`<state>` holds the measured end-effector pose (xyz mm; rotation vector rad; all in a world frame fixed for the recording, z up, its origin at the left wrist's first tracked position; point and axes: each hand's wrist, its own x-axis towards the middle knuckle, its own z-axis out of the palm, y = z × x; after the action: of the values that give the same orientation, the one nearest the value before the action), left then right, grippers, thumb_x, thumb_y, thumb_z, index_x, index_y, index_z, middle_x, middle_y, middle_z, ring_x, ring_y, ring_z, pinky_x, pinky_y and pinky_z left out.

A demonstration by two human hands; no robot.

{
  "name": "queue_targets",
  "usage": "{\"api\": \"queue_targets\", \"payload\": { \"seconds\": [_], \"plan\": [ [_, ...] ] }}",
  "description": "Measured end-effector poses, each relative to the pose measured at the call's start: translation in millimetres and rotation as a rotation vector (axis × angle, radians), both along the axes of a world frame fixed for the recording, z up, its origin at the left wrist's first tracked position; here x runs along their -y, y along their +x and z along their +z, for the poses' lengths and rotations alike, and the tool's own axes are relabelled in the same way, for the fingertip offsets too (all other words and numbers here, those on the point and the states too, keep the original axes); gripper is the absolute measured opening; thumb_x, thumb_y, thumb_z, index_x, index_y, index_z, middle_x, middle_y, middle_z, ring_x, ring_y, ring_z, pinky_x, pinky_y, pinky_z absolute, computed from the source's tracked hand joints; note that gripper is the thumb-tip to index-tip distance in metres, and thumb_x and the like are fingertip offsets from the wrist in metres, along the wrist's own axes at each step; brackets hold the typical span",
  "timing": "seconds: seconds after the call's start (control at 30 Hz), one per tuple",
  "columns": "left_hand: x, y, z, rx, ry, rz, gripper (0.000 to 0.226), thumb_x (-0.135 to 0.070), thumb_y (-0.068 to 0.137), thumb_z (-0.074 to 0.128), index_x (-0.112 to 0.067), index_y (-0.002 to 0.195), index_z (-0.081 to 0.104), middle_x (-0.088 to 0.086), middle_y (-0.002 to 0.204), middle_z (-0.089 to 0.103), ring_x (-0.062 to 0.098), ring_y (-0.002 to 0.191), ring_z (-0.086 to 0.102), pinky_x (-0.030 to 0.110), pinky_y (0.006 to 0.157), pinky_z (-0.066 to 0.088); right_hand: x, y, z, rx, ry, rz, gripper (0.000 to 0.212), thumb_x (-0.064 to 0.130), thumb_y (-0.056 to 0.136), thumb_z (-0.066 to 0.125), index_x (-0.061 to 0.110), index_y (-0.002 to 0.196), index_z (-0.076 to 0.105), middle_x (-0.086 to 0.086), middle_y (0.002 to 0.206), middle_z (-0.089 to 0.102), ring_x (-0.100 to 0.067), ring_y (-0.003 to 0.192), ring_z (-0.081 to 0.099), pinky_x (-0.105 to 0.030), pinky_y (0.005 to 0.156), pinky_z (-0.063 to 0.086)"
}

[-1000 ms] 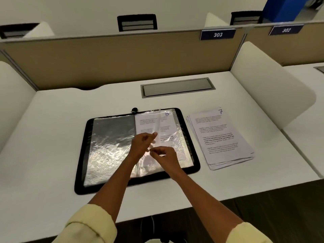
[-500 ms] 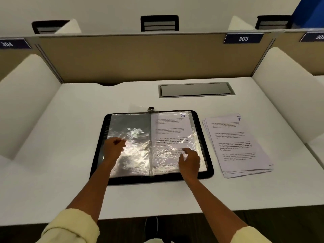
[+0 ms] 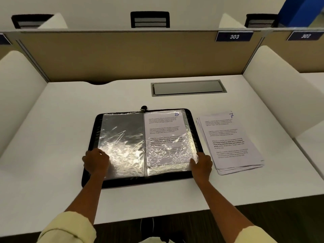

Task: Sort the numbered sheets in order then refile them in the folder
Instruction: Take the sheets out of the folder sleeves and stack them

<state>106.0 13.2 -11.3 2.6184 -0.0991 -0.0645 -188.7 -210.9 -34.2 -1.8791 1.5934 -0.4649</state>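
Observation:
A black zip folder (image 3: pixel 192 130) lies open in the middle of the desk with its clear plastic sleeves spread flat. The left sleeve (image 3: pixel 121 135) is shiny and holds no sheet. The right sleeve holds the sheet marked 8 (image 3: pixel 164 130). My left hand (image 3: pixel 95 161) grips the folder's lower left edge, fingers curled onto the left sleeve. My right hand (image 3: pixel 201 163) grips the lower right edge, thumb lying on the right sleeve's corner. To the right of the folder lies a stack of loose sheets (image 3: pixel 228 139) with the sheet marked 7 on top.
A grey cable hatch (image 3: pixel 188 87) is set into the white desk (image 3: pixel 61 137) behind the folder. A tan partition (image 3: pixel 122 55) closes the back and white side dividers (image 3: pixel 273 88) stand left and right. The desk's front edge runs just below my forearms.
A sleeve my hands held upright over the spine now lies flat on the left. Both hands have moved apart to the folder's lower outer edges.

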Motion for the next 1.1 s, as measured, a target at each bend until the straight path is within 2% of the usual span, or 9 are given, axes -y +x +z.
{"api": "queue_targets", "payload": {
  "seconds": [0.07, 0.17, 0.3, 0.43, 0.57, 0.7, 0.8, 0.9, 1.1],
  "plan": [
    [6, -4, 1, 0.013, 0.097, 0.011, 0.025, -0.012, 0.087, 0.062, -0.004, 0.111, 0.06, 0.025, 0.114, 0.053, 0.046, 0.108, 0.047, 0.053, 0.086, 0.045, 2, -1, 1, -0.005, 0.001, -0.001, 0.038, 0.016, 0.087, 0.071, 0.008, 0.123, 0.062, -0.018, 0.116, 0.058, -0.038, 0.109, 0.054, -0.043, 0.088, 0.047],
    [20, -12, 2, 0.1, 0.085, -0.042, 0.05, -0.013, 0.08, 0.07, -0.004, 0.124, 0.047, 0.025, 0.127, 0.044, 0.046, 0.118, 0.04, 0.058, 0.091, 0.039, 3, -2, 5, -0.047, -0.014, 0.002, 0.039, 0.025, 0.087, 0.073, 0.01, 0.121, 0.065, -0.015, 0.116, 0.06, -0.036, 0.109, 0.055, -0.044, 0.088, 0.047],
    [43, -22, -8, 0.197, -0.019, -0.346, 0.061, -0.013, 0.079, 0.068, -0.004, 0.135, 0.045, 0.027, 0.143, 0.037, 0.045, 0.134, 0.03, 0.059, 0.104, 0.03, 1, -3, 8, -0.158, -0.033, 0.025, 0.044, 0.038, 0.087, 0.073, 0.013, 0.122, 0.067, -0.014, 0.119, 0.061, -0.034, 0.112, 0.055, -0.046, 0.091, 0.046],
    [70, -45, -13, 0.239, -0.13, -0.64, 0.053, -0.021, 0.077, 0.059, -0.008, 0.128, 0.052, 0.022, 0.137, 0.046, 0.039, 0.131, 0.037, 0.055, 0.103, 0.037, -1, -1, 7, -0.18, 0.044, 0.028, 0.043, 0.04, 0.088, 0.071, 0.012, 0.12, 0.063, -0.013, 0.117, 0.058, -0.033, 0.111, 0.055, -0.043, 0.091, 0.046],
    [90, -77, -17, 0.15, -0.254, -0.825, 0.036, -0.02, 0.081, 0.06, -0.01, 0.116, 0.061, 0.017, 0.132, 0.053, 0.035, 0.125, 0.046, 0.048, 0.101, 0.042, 0, 3, 6, -0.08, 0.072, 0.02, 0.033, 0.027, 0.086, 0.075, 0.009, 0.111, 0.065, -0.011, 0.11, 0.066, -0.031, 0.104, 0.062, -0.04, 0.086, 0.051],
    [101, -100, -32, 0.097, -0.257, -1.015, 0.023, -0.025, 0.084, 0.06, -0.014, 0.103, 0.065, 0.013, 0.129, 0.055, 0.032, 0.122, 0.05, 0.048, 0.098, 0.047, 1, 5, 7, 0.027, 0.11, -0.012, 0.024, 0.015, 0.083, 0.076, 0.005, 0.103, 0.067, -0.009, 0.097, 0.07, -0.03, 0.094, 0.067, -0.036, 0.078, 0.052],
    [105, -113, -37, 0.061, -0.28, -1.114, 0.026, -0.035, 0.083, 0.061, -0.017, 0.1, 0.064, 0.01, 0.128, 0.054, 0.024, 0.123, 0.046, 0.04, 0.095, 0.047, -1, 7, 12, 0.083, 0.137, -0.065, 0.025, 0.011, 0.082, 0.075, 0.006, 0.105, 0.069, -0.008, 0.094, 0.072, -0.025, 0.089, 0.068, -0.033, 0.079, 0.053],
    [106, -123, -34, -0.022, -0.28, -1.15, 0.033, -0.043, 0.076, 0.073, -0.019, 0.097, 0.066, 0.006, 0.131, 0.052, 0.021, 0.124, 0.046, 0.033, 0.1, 0.04, -4, 6, 14, 0.102, 0.088, -0.091, 0.015, 0.016, 0.081, 0.079, 0.011, 0.092, 0.07, 0.001, 0.079, 0.069, -0.021, 0.08, 0.068, -0.034, 0.074, 0.055],
    [106, -131, -39, 0.063, -0.261, -1.216, 0.052, -0.067, 0.061, 0.072, -0.026, 0.092, 0.065, 0.004, 0.124, 0.057, 0.023, 0.117, 0.05, 0.037, 0.092, 0.038, -8, 2, 19, 0.164, 0.015, -0.125, 0.016, 0.026, 0.087, 0.076, 0.01, 0.091, 0.072, -0.002, 0.081, 0.073, -0.017, 0.075, 0.068, -0.025, 0.064, 0.049]
  ]
}}
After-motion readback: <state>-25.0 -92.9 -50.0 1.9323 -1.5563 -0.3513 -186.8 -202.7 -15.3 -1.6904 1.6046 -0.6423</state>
